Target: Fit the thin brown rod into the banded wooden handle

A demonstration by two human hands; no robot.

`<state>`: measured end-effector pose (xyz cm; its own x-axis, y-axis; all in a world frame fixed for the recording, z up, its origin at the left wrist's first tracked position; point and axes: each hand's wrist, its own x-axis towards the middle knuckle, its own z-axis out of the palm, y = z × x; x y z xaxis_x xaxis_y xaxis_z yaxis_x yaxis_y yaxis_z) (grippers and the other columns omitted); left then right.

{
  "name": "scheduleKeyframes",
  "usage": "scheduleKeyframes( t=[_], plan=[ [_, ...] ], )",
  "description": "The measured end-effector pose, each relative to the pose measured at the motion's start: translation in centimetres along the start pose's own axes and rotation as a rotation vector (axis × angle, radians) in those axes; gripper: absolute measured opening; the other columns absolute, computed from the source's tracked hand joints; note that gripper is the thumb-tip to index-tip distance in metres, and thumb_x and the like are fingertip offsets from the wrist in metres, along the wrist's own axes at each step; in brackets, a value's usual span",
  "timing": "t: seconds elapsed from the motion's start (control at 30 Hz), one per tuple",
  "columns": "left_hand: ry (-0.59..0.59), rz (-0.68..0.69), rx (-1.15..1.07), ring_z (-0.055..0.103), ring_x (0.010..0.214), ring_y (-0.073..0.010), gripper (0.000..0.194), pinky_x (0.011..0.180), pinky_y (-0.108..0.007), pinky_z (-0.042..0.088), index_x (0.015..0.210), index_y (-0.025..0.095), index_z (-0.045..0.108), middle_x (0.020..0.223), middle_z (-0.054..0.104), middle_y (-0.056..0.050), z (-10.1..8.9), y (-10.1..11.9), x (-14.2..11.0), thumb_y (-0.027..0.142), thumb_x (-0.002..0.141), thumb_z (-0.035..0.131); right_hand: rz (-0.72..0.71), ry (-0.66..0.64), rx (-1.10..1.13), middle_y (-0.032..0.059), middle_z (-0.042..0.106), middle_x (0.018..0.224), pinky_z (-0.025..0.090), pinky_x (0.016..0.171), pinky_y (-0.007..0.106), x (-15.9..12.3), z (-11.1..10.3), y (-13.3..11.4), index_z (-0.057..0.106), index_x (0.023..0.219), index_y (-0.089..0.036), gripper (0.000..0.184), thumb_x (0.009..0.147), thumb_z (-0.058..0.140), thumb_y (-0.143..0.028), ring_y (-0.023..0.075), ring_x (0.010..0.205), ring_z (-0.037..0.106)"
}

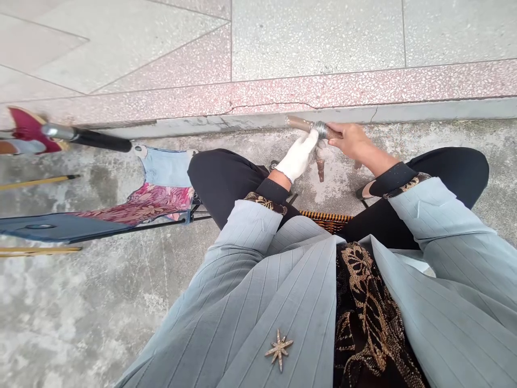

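In front of my knees, both hands hold a brown, wood-like stick (298, 123). Silvery wire (321, 129) is wound in a tight coil about its middle. My left hand (299, 156), in a white glove, is closed at the coil from below. My bare right hand (352, 141) grips the stick's right part, thumb and fingers pressed on it. A short brown piece (320, 168) hangs beneath the coil; whether it is joined to the stick I cannot tell. The fingertips of my left hand are partly hidden.
A low kerb (258, 119) runs across, with terrazzo paving (315, 37) beyond it. To the left stands a folding fabric chair (161, 202) with a black tube (103, 141) near it. Another person's red shoe (32, 131) shows at far left. A woven seat (327, 220) is under me.
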<state>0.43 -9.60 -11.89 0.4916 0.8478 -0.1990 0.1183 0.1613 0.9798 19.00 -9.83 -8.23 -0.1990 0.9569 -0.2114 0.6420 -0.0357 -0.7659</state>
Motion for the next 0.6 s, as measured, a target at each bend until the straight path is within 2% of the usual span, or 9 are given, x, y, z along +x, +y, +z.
scheduleKeyframes(
  t=[0.1, 0.2, 0.33, 0.43, 0.5, 0.57, 0.6],
  plan=[
    [0.046, -0.034, -0.124, 0.068, 0.069, -0.0153, 0.06, 0.065, -0.029, 0.054, 0.111, 0.019, 0.066, 0.085, 0.072, -0.007, 0.8, -0.7, 0.3, 0.076, 0.095, 0.054, -0.027, 0.002, -0.342, 0.0184, 0.066, 0.138, 0.05, 0.105, 0.049, -1.0, 1.0, -1.7, 0.059, 0.153, -0.015, 0.058, 0.096, 0.06, -0.021, 0.0385, 0.125, 0.061],
    [0.135, -0.077, -0.327, 0.068, 0.069, -0.015, 0.059, 0.063, -0.029, 0.053, 0.112, 0.019, 0.067, 0.089, 0.074, -0.008, 1.4, -1.2, 0.4, 0.074, 0.095, 0.056, -0.043, -0.053, -0.485, 0.0226, 0.056, 0.147, 0.051, 0.104, 0.047, -1.6, 1.5, -2.5, 0.052, 0.159, -0.012, 0.063, 0.097, 0.057, -0.019, 0.0392, 0.124, 0.061],
    [0.256, -0.148, -0.697, 0.065, 0.066, -0.0142, 0.046, 0.059, -0.029, 0.051, 0.101, 0.018, 0.066, 0.087, 0.071, -0.006, 1.8, -1.6, 0.6, 0.064, 0.093, 0.067, -0.096, -0.096, -0.443, 0.0226, 0.053, 0.148, 0.051, 0.104, 0.05, -1.6, 2.4, -1.3, 0.048, 0.159, -0.011, 0.068, 0.094, 0.061, -0.022, 0.0397, 0.124, 0.06],
    [0.357, -0.198, -0.823, 0.064, 0.065, -0.0161, 0.05, 0.061, -0.031, 0.052, 0.093, 0.019, 0.063, 0.076, 0.064, -0.004, 1.3, -1.4, 0.8, 0.068, 0.091, 0.068, -0.192, -0.028, -0.342, 0.0215, 0.053, 0.149, 0.049, 0.108, 0.053, -2.2, 2.5, 0.1, 0.052, 0.156, -0.013, 0.064, 0.093, 0.061, -0.025, 0.0399, 0.132, 0.055],
    [0.415, -0.216, -0.832, 0.061, 0.061, -0.0166, 0.057, 0.06, -0.032, 0.051, 0.09, 0.019, 0.061, 0.069, 0.057, -0.002, 0.8, -1.2, 0.9, 0.076, 0.088, 0.064, -0.215, 0.059, -0.276, 0.0204, 0.057, 0.145, 0.049, 0.108, 0.053, -3.8, 1.7, 0.4, 0.059, 0.149, -0.015, 0.057, 0.094, 0.06, -0.025, 0.0382, 0.132, 0.055],
    [0.448, -0.234, -0.838, 0.057, 0.056, -0.0151, 0.061, 0.055, -0.031, 0.047, 0.088, 0.02, 0.058, 0.065, 0.052, -0.001, 0.3, -1.0, 1.1, 0.081, 0.085, 0.064, -0.22, 0.058, -0.199, 0.0179, 0.065, 0.132, 0.053, 0.1, 0.049, -6.7, 0.2, 0.0, 0.066, 0.139, -0.016, 0.046, 0.094, 0.06, -0.025, 0.0335, 0.116, 0.064],
    [0.46, -0.245, -0.84, 0.055, 0.053, -0.0142, 0.062, 0.052, -0.029, 0.045, 0.086, 0.02, 0.056, 0.064, 0.049, 0.0, 0.1, -0.9, 1.2, 0.081, 0.084, 0.065, -0.225, 0.031, -0.153, 0.0149, 0.07, 0.118, 0.054, 0.094, 0.045, -8.7, -0.7, -0.3, 0.072, 0.128, -0.017, 0.036, 0.095, 0.059, -0.025, 0.0301, 0.105, 0.067]
  ],
)
